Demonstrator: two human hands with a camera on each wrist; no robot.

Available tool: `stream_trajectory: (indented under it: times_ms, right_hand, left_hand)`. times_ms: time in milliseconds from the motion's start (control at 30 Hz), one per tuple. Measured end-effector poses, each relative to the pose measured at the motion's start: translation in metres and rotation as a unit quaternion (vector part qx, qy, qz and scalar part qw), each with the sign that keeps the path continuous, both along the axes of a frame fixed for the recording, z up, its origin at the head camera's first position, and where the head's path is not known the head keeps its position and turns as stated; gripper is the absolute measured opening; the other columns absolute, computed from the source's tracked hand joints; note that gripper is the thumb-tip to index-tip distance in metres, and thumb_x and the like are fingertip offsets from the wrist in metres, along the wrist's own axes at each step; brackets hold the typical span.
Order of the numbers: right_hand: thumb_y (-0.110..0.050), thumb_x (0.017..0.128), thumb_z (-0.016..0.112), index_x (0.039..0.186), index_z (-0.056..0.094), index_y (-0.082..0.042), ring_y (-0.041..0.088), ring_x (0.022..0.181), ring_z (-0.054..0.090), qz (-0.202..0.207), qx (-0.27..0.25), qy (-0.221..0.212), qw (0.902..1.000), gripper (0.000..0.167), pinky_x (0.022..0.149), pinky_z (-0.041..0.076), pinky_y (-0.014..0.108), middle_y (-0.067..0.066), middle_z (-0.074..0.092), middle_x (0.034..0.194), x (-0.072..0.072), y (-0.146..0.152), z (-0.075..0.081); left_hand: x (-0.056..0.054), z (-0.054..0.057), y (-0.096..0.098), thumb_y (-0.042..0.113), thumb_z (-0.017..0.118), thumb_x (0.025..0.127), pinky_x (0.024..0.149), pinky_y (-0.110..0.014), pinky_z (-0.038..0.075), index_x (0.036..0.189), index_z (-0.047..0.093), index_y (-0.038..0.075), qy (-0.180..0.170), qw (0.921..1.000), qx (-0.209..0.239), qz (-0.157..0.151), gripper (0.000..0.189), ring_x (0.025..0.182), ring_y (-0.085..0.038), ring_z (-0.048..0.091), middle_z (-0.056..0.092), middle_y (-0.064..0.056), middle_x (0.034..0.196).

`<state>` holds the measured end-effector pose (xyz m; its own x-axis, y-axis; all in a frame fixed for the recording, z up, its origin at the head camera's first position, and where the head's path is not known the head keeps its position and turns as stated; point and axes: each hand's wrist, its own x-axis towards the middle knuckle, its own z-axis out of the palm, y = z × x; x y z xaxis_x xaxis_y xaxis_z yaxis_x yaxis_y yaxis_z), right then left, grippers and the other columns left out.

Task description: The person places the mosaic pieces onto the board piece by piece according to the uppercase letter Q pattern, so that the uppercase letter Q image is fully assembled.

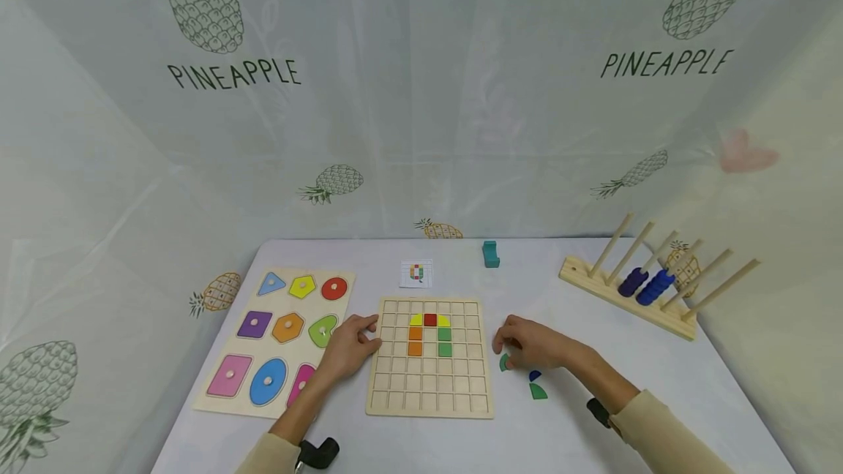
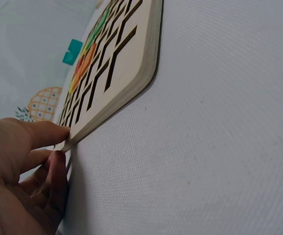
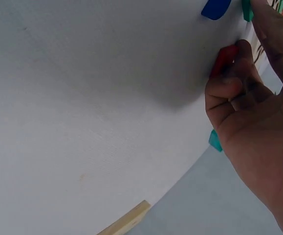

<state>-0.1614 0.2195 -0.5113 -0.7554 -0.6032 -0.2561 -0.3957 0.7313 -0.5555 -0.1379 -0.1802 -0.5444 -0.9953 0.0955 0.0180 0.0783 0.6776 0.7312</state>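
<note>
My left hand [image 1: 352, 346] holds the left edge of a wooden grid board [image 1: 426, 404], its thumb [image 2: 48, 133] and fingertips right at the rim. Near the top of the grid lie a red square [image 1: 430, 320] between two yellow corner pieces, two orange squares [image 1: 416, 341] on the left and two green squares [image 1: 445, 341] on the right. My right hand [image 1: 536, 342] is low over the table right of the board. Its curled fingers hold a small red piece [image 3: 223, 59], hidden in the head view. Its thumb is beside a green rounded piece [image 1: 504, 362].
A blue piece [image 1: 535, 376] and a green quarter-round [image 1: 538, 391] lie near my right hand. Behind the board are a pattern card [image 1: 416, 285] and a teal block [image 1: 490, 254]. A knobbed shape puzzle [image 1: 263, 350] lies left; a peg stand [image 1: 606, 287] with blue beads stands right.
</note>
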Motion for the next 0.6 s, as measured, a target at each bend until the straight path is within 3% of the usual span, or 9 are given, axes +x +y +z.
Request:
stream_trajectory:
  times_ms: [233, 600]
  right_hand:
    - [-0.015, 0.087, 0.078, 0.093, 0.068, -0.024, 0.009, 0.081, 0.049, 0.024, -0.016, 0.025, 0.9993, 0.015, 0.07, 0.043, 0.025, -0.006, 0.051, 0.095, -0.0003, 0.0014, -0.0024]
    - [-0.014, 0.088, 0.078, 0.094, 0.066, -0.021, 0.008, 0.079, 0.048, 0.019, -0.003, 0.034, 0.9992, 0.014, 0.068, 0.043, 0.025, -0.007, 0.052, 0.091, 0.0054, -0.0038, 0.0018]
  left_hand:
    - [0.0009, -0.0006, -0.0003, 0.012, 0.078, 0.086, 0.059, -0.022, 0.042, 0.132, 0.065, 0.002, 0.006, 1.0, 0.0, 0.001, 0.049, 0.07, -0.007, 0.053, 0.062, 0.002, 0.097]
    - [0.0001, -0.0014, -0.0022, 0.012, 0.078, 0.086, 0.059, -0.023, 0.043, 0.132, 0.065, 0.002, 0.003, 1.0, 0.006, -0.004, 0.049, 0.07, -0.009, 0.054, 0.062, 0.001, 0.097]
